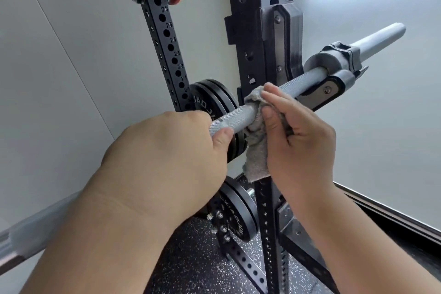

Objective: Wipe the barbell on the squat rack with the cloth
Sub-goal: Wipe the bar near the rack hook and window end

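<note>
Our left hand [174, 148] grips the barbell [241, 116]; right hand [296, 133] fingers [274, 95] wrap the cloth [256, 148] around it. We should squeeze firmly while sliding.

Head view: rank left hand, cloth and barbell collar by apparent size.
1. The left hand, largest, but nearest the camera.
2. The cloth and barbell collar look about alike; the right hand hides part of the cloth.

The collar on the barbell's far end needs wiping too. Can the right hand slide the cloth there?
Probably not in one slide: the J-hook cradles the barbell between the cloth and the collar, so the right hand must lift over it.
</note>
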The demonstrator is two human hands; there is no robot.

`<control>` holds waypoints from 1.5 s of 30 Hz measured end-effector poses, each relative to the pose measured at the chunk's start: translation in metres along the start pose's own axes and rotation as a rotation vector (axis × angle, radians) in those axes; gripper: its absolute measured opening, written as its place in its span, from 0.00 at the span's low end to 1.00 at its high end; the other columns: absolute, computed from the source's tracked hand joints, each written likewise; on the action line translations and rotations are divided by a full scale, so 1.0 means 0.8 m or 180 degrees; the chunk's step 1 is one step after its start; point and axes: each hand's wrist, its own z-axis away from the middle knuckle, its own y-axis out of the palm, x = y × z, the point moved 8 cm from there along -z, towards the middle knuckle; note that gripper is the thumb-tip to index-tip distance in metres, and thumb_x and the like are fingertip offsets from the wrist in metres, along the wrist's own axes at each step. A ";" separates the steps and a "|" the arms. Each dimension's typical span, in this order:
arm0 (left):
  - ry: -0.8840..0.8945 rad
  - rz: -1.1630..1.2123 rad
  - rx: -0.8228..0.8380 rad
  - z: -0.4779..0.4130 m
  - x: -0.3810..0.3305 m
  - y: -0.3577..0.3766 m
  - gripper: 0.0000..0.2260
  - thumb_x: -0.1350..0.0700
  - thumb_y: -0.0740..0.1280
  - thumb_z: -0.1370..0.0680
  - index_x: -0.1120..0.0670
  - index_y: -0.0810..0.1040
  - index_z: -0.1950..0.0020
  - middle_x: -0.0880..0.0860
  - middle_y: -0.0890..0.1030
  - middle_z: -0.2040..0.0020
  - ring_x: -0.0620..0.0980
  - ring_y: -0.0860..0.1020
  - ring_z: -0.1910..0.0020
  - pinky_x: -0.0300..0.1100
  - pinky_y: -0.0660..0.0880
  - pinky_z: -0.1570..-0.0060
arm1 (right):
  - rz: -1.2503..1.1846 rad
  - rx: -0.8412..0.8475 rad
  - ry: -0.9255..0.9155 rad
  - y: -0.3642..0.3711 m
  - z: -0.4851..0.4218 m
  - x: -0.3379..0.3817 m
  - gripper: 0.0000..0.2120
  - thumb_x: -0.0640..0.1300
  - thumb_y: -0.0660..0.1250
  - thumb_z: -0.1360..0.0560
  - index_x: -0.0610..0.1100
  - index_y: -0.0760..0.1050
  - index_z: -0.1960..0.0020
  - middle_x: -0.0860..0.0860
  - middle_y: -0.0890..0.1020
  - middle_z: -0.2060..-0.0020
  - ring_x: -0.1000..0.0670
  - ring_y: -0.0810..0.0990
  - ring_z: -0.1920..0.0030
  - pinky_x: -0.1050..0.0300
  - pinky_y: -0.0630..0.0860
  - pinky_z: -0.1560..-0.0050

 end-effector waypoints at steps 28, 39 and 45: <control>-0.0760 -0.0900 -0.0337 0.006 -0.012 -0.028 0.24 0.44 0.41 0.20 0.51 0.71 0.62 0.50 0.69 0.71 0.52 0.63 0.74 0.41 0.58 0.71 | -0.0308 0.0556 -0.0447 0.015 0.002 0.003 0.11 0.35 0.70 0.19 0.37 0.83 0.37 0.46 0.83 0.36 0.53 0.82 0.35 0.55 0.79 0.35; -0.0027 -0.0801 -0.0836 0.065 -0.021 -0.011 0.18 0.46 0.60 0.17 0.55 0.76 0.34 0.54 0.78 0.51 0.60 0.76 0.56 0.54 0.65 0.55 | -0.0264 0.0329 -0.0101 0.008 0.004 0.003 0.11 0.36 0.69 0.19 0.38 0.83 0.38 0.47 0.83 0.36 0.54 0.81 0.35 0.57 0.77 0.34; -0.0367 -0.0840 -0.0878 0.046 -0.020 -0.011 0.11 0.49 0.59 0.18 0.54 0.77 0.50 0.55 0.77 0.61 0.60 0.75 0.63 0.49 0.58 0.61 | -0.0206 0.0612 -0.0502 0.025 0.024 0.024 0.12 0.34 0.68 0.19 0.36 0.82 0.36 0.44 0.80 0.34 0.51 0.80 0.33 0.59 0.75 0.32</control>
